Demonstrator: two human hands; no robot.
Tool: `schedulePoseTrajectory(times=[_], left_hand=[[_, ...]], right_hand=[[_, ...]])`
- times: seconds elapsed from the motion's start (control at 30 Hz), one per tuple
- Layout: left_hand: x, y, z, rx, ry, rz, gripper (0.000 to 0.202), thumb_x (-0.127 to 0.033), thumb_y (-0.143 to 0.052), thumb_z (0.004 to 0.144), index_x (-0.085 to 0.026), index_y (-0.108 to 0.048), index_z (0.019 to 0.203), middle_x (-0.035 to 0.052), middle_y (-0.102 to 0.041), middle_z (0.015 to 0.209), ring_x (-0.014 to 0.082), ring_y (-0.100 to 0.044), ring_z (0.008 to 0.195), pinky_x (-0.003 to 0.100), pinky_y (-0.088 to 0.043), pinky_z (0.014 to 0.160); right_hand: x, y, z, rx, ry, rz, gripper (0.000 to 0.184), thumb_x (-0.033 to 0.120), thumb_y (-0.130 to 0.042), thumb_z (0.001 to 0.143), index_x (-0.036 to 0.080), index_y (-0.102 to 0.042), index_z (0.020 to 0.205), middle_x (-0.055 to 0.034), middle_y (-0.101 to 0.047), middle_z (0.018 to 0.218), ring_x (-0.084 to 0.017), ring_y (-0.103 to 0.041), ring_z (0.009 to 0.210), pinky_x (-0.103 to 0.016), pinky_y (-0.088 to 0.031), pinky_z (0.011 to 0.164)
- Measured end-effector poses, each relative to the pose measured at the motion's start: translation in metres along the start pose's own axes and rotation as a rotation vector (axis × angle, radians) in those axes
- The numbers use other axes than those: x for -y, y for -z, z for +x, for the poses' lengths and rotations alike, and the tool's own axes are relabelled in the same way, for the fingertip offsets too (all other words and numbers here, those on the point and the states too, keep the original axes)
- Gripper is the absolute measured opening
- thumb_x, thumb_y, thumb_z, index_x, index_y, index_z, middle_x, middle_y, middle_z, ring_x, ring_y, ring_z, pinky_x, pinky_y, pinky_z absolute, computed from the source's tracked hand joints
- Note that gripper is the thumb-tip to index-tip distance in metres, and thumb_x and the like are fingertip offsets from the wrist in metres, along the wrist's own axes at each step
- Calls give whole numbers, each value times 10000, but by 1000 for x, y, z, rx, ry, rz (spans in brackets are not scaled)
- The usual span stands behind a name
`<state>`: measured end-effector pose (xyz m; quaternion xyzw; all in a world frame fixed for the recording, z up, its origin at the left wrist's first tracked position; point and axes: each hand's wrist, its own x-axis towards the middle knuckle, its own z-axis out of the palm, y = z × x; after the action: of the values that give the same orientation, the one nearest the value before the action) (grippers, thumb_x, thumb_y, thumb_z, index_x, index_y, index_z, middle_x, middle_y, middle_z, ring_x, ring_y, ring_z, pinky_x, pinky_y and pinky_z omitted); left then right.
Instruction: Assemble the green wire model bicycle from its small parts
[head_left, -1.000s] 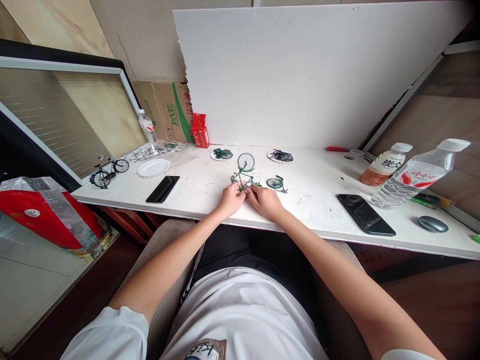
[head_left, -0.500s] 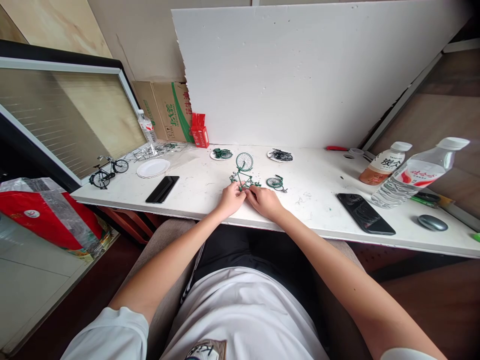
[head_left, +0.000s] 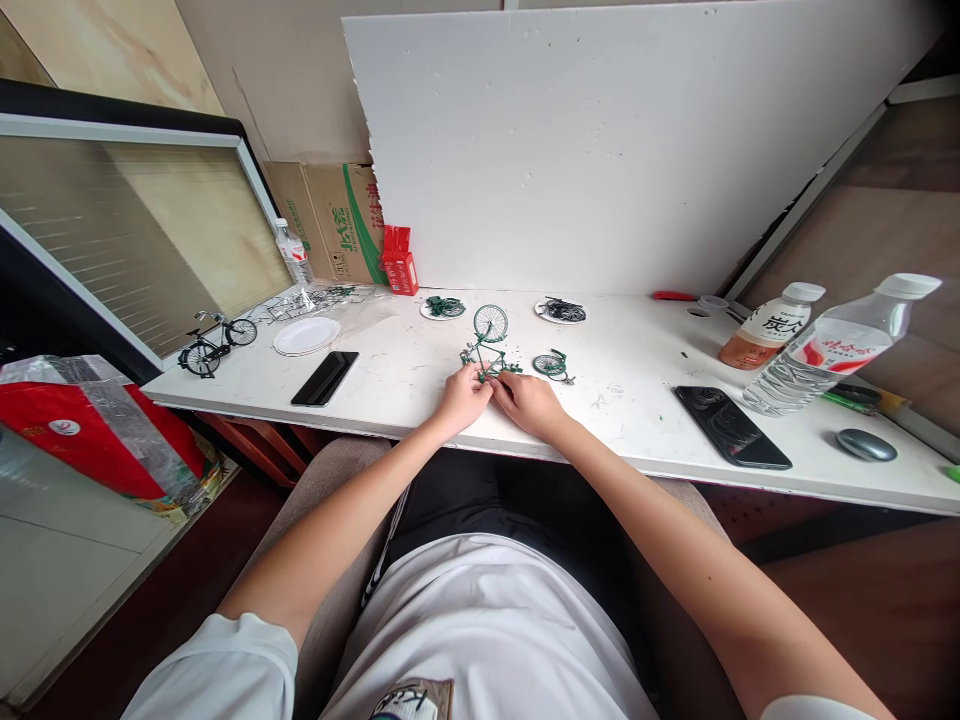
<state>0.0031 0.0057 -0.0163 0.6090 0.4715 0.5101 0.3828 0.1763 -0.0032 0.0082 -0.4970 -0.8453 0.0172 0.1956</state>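
A green model bicycle (head_left: 491,324), with one wheel pointing away from me, is at the near middle of the table. My left hand (head_left: 463,398) has its fingers pinched on the near end of it. Right beside, my right hand (head_left: 529,402) is closed on the same end, fingertips almost meeting the left ones. The small part between the fingertips is hidden. Just right of my hands lies a loose green wheel piece (head_left: 551,365). Green parts (head_left: 444,307) and black parts (head_left: 562,310) rest on two small white plates farther back.
A finished black model bicycle (head_left: 217,343) stands at the left, near a white paper plate (head_left: 306,336) and a phone (head_left: 325,379). To the right are another phone (head_left: 731,427), two bottles, with a water bottle (head_left: 832,350) nearest, and a mouse (head_left: 865,445). A white board (head_left: 615,150) rises behind.
The upright wheel of the green model has shifted very slightly to the right. Both hands keep the same hold.
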Motion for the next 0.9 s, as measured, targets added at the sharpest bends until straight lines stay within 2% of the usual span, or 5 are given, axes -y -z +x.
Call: schedulePoseTrajectory(times=[0.3, 0.43, 0.57, 0.73, 0.9], left_hand=[[3, 0, 0, -3, -17, 2, 373, -58, -702, 863, -143, -681, 1226, 156, -775, 1189, 227, -782, 1018, 378, -622, 984], [3, 0, 1, -2, -15, -34, 357, -47, -702, 868, -147, -680, 1210, 158, -781, 1193, 232, -784, 1052, 387, -625, 1003], [1, -1, 0, 34, -22, -64, 338, -26, -675, 881, -141, -676, 1199, 155, -791, 1161, 223, -795, 1022, 405, -629, 1018], [4, -1, 1, 18, -5, -82, 370, -15, -688, 866, -143, -675, 1213, 154, -793, 1163, 224, -799, 1020, 409, -638, 1009], [7, -1, 3, 20, 33, -147, 379, -16, -671, 874, -141, -657, 1231, 154, -801, 1150, 224, -809, 996, 400, -650, 972]], right_hand=[[1, -1, 0, -17, 3, 14, 393, 414, -385, 1155, 209, -683, 1004, -85, -787, 900, -222, -708, 778, -304, -315, 661], [4, 2, 0, -29, -101, -38, 444, 463, -375, 1152, 208, -691, 972, -104, -791, 907, -237, -706, 785, -319, -287, 651], [5, 4, 0, -45, -194, -61, 399, 395, -382, 1137, 198, -690, 978, -113, -783, 887, -240, -685, 754, -330, -263, 636], [2, 3, 1, -95, -180, -14, 352, 409, -420, 1115, 201, -667, 974, -89, -758, 823, -222, -647, 691, -319, -254, 610], [-1, 0, 2, -177, -147, 49, 361, 460, -443, 1118, 208, -656, 970, -89, -765, 866, -222, -659, 733, -308, -297, 624]])
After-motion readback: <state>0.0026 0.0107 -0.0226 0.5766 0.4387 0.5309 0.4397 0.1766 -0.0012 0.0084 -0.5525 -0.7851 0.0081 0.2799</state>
